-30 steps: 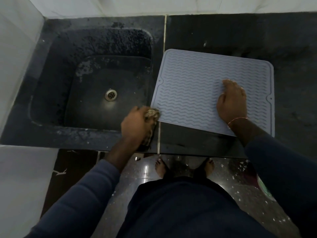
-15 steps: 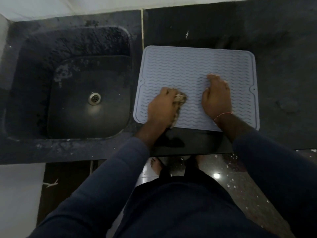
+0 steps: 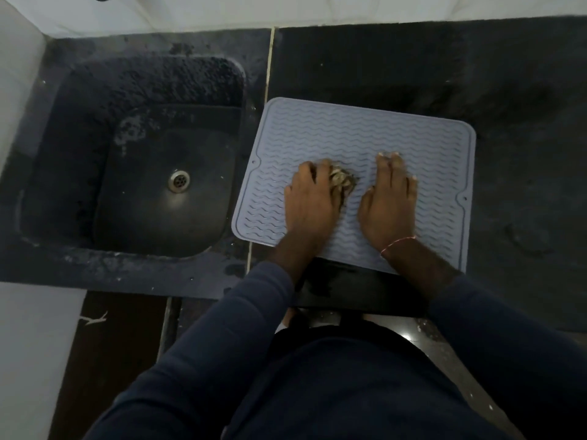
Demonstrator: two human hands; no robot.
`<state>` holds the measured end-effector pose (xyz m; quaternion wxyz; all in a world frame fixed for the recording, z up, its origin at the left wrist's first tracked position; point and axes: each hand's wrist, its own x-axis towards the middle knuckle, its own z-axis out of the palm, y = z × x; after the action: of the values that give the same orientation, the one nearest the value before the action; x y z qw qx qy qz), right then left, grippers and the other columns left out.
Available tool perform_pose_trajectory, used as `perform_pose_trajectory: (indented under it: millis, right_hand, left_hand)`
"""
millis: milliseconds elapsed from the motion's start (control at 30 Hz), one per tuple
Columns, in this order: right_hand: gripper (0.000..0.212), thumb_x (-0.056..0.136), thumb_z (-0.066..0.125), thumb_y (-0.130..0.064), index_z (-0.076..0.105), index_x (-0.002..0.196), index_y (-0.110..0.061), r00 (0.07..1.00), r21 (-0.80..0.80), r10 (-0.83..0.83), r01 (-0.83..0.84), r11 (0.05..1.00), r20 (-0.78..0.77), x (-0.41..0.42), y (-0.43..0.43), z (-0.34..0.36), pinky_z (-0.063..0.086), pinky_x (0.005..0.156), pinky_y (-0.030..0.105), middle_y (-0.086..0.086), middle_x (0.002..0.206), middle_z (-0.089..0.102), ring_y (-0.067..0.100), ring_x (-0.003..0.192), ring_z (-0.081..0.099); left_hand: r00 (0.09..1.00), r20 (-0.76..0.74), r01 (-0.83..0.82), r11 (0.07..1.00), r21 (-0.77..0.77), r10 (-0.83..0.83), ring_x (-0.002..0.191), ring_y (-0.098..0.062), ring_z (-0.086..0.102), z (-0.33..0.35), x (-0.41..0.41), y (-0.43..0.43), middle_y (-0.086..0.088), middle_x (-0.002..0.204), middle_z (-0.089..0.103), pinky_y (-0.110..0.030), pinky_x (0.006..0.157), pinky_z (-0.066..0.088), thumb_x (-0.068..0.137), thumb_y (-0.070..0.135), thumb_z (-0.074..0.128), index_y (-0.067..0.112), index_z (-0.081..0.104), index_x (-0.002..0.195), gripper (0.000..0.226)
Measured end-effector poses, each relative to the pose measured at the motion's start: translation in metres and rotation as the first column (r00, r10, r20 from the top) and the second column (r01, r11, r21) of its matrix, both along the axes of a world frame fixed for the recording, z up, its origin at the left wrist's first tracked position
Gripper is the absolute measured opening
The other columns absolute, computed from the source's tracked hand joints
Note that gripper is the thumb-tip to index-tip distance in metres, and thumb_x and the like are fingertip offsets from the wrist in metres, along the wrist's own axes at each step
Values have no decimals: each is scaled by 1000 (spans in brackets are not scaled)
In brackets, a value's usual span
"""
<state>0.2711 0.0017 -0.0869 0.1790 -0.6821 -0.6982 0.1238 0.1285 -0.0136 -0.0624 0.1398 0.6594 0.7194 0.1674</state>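
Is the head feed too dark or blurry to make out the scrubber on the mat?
Head view: dim overall, the dark counter and sink lose detail; the pale mat reads clearly; the scrubber under the left hand is slightly soft but distinguishable; small glare on the floor tile.
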Motion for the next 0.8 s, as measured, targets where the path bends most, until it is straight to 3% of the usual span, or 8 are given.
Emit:
perform_pose_trajectory:
  millis: [100,200,333,500,600,700,800]
  right_hand:
    - [66,84,33,-22,27,149,-11,998,-13,39,-39,999,-47,-7,16,5,8,119,51,16,157,22,28,147,16]
    - [61,87,39,-20,30,147,-12,989,-27,122,-125,992,-79,-23,31,5,7,120,50,16,156,24,27,147,17]
    - [59,87,40,-20,34,146,-13,990,2,140,-140,990,17,-22,33,-4,10,119,50,15,154,30,27,145,22]
    - [56,90,36,-26,37,144,-14,998,29,67,-68,997,17,-23,29,-2,14,119,47,11,153,33,25,144,26]
    - [54,91,35,-28,39,143,-13,999,32,53,-53,998,0,-26,28,0,14,119,46,12,152,34,24,144,25]
    - [50,95,37,-26,37,143,-12,996,56,13,-8,998,-87,-25,28,1,16,119,47,12,152,34,24,144,25]
    - [58,96,43,-21,23,150,-10,984,79,-48,62,995,-174,-25,27,3,16,120,47,13,155,28,25,145,23]
  left_hand:
    - [989,-136,-57,998,3,57,109,-28,46,-3,-2,0,-12,125,46,-44,87,41,85,56,54,19,43,135,63]
    - [979,-205,-18,1000,-20,14,102,-31,51,-4,5,2,-13,119,53,-43,80,43,87,46,57,15,51,129,53]
    - [995,-79,52,998,-18,-53,98,-35,54,-5,-26,9,-16,116,53,-45,75,50,94,37,53,9,54,124,41]
    - [981,-114,-163,985,-52,156,98,-41,55,6,-136,26,-19,117,48,-46,77,45,97,35,48,7,51,118,36]
    - [987,33,-156,987,32,155,99,-37,57,19,-135,39,-16,119,50,-43,80,46,95,37,51,13,50,127,39]
    - [983,176,50,997,57,-59,97,-26,57,30,-71,33,-9,120,50,-38,81,49,95,40,51,24,47,135,43]
    - [940,101,332,942,-48,-326,98,-25,59,19,-30,11,-6,122,50,-35,77,49,96,42,50,26,54,128,36]
